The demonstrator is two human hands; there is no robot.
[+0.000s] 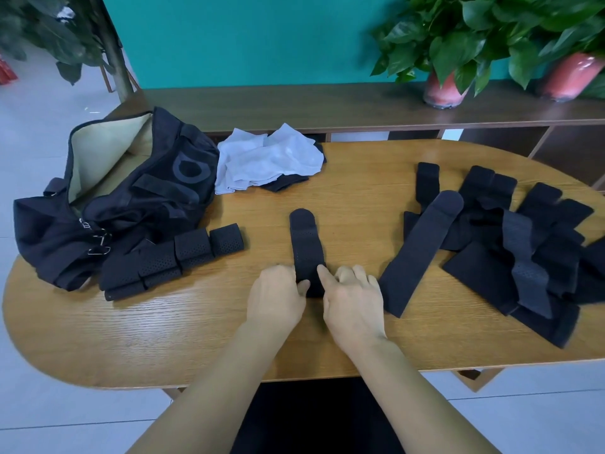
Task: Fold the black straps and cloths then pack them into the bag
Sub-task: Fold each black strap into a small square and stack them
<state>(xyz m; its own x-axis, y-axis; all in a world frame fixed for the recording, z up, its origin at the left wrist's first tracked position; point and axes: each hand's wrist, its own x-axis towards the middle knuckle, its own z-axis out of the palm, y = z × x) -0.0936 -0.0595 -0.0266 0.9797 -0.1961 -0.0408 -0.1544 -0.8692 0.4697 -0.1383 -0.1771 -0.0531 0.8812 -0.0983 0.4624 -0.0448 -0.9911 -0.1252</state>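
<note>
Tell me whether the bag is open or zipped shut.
Open. The black bag lies at the table's left end with its top gaping, showing the pale beige lining inside. Whether anything is packed in it cannot be told.

Two bare forearms enter from the bottom edge, with no sleeves in view up to where the picture cuts them off. The left hand [278,298] and the right hand [353,301] are bare too: no gloves, rings, watch or bands show on wrists or fingers [322,273]. Nails are short and unpainted where they can be seen. Between the forearms, low down, lies a dark area, perhaps clothing; it cannot be told.
</note>
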